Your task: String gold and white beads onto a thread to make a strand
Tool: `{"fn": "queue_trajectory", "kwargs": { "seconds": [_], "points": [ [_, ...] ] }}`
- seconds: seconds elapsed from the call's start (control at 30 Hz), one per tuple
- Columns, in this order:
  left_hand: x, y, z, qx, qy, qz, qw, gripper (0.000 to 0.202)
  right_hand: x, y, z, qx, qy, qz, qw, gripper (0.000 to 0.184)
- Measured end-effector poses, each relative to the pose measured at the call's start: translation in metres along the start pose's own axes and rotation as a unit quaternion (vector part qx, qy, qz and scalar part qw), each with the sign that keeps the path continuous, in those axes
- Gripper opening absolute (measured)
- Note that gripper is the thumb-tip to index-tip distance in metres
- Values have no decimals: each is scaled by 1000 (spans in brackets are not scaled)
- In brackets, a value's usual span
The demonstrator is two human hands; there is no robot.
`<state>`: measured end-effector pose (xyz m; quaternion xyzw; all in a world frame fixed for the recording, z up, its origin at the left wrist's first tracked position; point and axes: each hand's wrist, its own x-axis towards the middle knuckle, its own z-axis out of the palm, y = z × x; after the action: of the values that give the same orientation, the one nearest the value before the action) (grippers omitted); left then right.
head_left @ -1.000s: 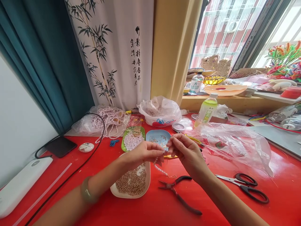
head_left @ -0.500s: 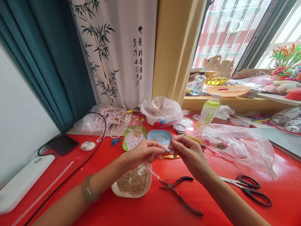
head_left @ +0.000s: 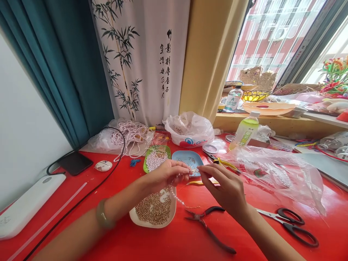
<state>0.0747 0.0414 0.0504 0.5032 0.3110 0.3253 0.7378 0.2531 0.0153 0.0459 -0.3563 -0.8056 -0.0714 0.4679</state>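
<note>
Over the shiny red table (head_left: 185, 241), the left hand (head_left: 166, 174) pinches a thin string of small white and gold beads (head_left: 178, 199), which trails below. Whether the right hand (head_left: 227, 185) grips anything, I cannot tell. Soft, steady pinching should stop slips.

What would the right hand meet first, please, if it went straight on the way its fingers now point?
The right hand would probably meet the left hand, close ahead; the blue tray seems to lie below, though depth is unclear.
</note>
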Motion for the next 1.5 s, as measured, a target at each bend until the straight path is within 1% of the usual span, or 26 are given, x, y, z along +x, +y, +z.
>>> {"fn": "queue_trajectory", "kwargs": {
  "seconds": [0.1, 0.2, 0.37, 0.6, 0.77, 1.0, 1.17, 1.3, 1.5],
  "points": [
    [0, -1, 0, -4, -6, 2, 1000, 13, -2, 3, 1, -35, -8, -35, 999, 19],
    [1, -2, 0, -2, -5, 4, 1000, 13, -2, 4, 1, -49, -9, -60, 997, 20],
    [1, -2, 0, 7, -5, 5, 1000, 13, -3, 4, 1, -60, -12, -67, 996, 20],
    [0, -1, -1, 22, -1, -2, 1000, 15, -4, 5, 5, -47, 21, -103, 993, 17],
    [1, -1, -1, 22, -5, -1, 1000, 16, -4, 6, 5, -53, 14, -116, 992, 18],
    [3, -2, -1, 48, -3, -2, 999, 17, -6, 10, 3, -113, -5, -162, 980, 15],
    [4, -3, -3, 60, -1, -3, 998, 19, -7, 12, 2, -133, -9, -189, 973, 17],
    [4, -3, -4, 56, -6, -6, 998, 19, -6, 13, 2, -124, -8, -184, 975, 16],
    [3, -2, -5, 25, 0, 3, 1000, 18, -6, 12, 5, -43, -11, -116, 992, 19]
  ]
}}
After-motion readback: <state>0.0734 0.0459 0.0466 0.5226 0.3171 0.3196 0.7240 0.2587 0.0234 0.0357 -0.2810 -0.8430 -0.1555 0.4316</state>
